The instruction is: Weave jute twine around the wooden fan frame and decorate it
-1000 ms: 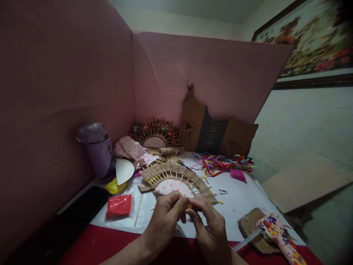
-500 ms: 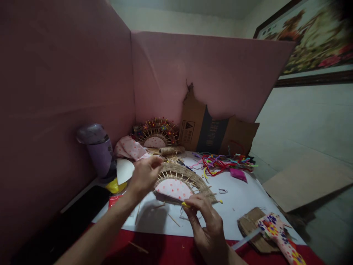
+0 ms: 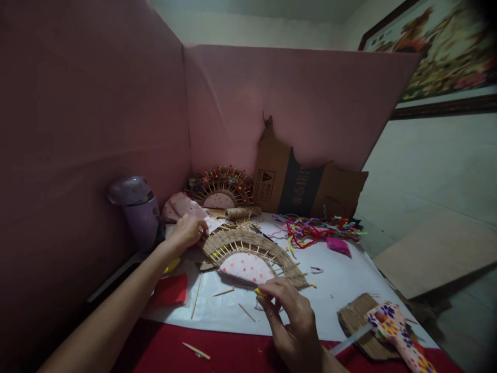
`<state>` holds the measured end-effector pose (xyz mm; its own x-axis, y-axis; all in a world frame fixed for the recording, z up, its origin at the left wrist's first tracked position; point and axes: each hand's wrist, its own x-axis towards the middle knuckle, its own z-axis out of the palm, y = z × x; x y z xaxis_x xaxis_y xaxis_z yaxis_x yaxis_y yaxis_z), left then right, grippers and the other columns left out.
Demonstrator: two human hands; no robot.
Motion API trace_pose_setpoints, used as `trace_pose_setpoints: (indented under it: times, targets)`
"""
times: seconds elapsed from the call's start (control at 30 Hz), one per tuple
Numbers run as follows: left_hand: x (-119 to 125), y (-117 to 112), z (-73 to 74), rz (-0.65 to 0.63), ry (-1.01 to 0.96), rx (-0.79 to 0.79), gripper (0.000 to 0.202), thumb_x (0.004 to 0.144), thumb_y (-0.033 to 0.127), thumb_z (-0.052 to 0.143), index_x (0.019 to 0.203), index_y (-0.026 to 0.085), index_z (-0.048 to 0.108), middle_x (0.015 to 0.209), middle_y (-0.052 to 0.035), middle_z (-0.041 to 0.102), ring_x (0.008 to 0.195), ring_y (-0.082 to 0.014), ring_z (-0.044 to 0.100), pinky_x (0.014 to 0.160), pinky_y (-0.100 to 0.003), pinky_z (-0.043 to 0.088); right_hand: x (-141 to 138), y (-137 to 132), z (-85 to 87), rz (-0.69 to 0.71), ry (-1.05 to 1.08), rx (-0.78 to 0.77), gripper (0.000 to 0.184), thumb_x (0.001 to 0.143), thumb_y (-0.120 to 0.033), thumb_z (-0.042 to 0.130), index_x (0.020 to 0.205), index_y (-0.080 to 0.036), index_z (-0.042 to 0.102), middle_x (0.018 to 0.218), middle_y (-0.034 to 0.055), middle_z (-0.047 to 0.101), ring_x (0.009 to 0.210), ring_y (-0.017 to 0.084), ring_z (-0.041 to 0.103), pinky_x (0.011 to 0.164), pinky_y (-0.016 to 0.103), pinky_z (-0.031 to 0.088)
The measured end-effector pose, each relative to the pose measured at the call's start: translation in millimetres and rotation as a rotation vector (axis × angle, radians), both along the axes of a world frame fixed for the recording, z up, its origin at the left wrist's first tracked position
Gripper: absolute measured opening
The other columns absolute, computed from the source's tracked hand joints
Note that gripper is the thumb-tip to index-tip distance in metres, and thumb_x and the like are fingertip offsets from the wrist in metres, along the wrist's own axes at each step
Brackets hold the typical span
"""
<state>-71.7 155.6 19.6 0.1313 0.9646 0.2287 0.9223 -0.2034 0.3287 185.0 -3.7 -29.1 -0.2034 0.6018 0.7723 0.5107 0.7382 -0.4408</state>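
In the middle of the table lies a half-round woven fan (image 3: 285,259), its thin sticks radiating from a pink polka-dot half-disc (image 3: 247,268). One stick tip at its right end carries a small yellow ball (image 3: 313,285). My left hand (image 3: 188,231) is at the fan's left end, fingers pinched together; whatever is between them is hidden. Near the half-disc's lower right, my right hand (image 3: 291,318) pinches a small yellow lump (image 3: 260,292), which looks like soft clay, between thumb and fingers.
A finished-looking fan (image 3: 219,199) stands behind, beside spotted cloth (image 3: 182,204) and a twine roll (image 3: 243,213). Colourful fuzzy stems (image 3: 306,230) lie back right. A glue gun (image 3: 392,324) rests on cardboard (image 3: 355,316). A purple bottle (image 3: 142,215) and red packet (image 3: 171,291) are left.
My left hand has moved left, from above the fan to its left end, uncovering more of the weave and the red packet. My right hand has stayed nearly still with the yellow lump.
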Motion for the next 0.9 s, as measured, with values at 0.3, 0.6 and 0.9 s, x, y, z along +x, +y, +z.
trace_pose_setpoints:
  times: [0.3, 0.6, 0.9]
  targets:
    - [-8.4, -5.2, 5.0, 0.088, 0.036, 0.071, 0.020, 0.068, 0.016, 0.055, 0.079, 0.020, 0.071, 0.086, -0.0121, 0.068, 0.090, -0.0285, 0.053, 0.072, -0.032, 0.035, -1.1, 2.6, -0.9, 0.025, 0.002, -0.037, 0.023, 0.080, -0.006, 0.054, 0.098, -0.021, 0.053, 0.082, 0.0038, 0.060, 0.071, 0.015, 0.056, 0.060, 0.026, 0.044]
    - [1.5, -30.1, 2.6, 0.124, -0.035, 0.000, 0.024, 0.065, 0.012, 0.051, 0.079, 0.020, 0.069, 0.077, -0.0046, 0.070, 0.072, -0.0178, 0.060, 0.056, -0.024, 0.034, -0.6, 1.7, 1.4, 0.050, 0.052, -0.027, 0.022, 0.080, -0.005, 0.054, 0.096, -0.019, 0.053, 0.078, 0.0026, 0.058, 0.068, 0.014, 0.054, 0.059, 0.026, 0.044]
    - [8.4, -45.6, -5.9, 0.190, -0.029, -0.046, 0.017, 0.071, 0.021, 0.053, 0.079, 0.020, 0.068, 0.083, -0.0083, 0.070, 0.079, -0.0216, 0.062, 0.062, -0.026, 0.039, -1.9, -1.7, 3.1, 0.033, -0.005, -0.041, 0.019, 0.081, -0.008, 0.053, 0.096, -0.020, 0.053, 0.080, 0.0038, 0.060, 0.071, 0.016, 0.056, 0.060, 0.028, 0.045]
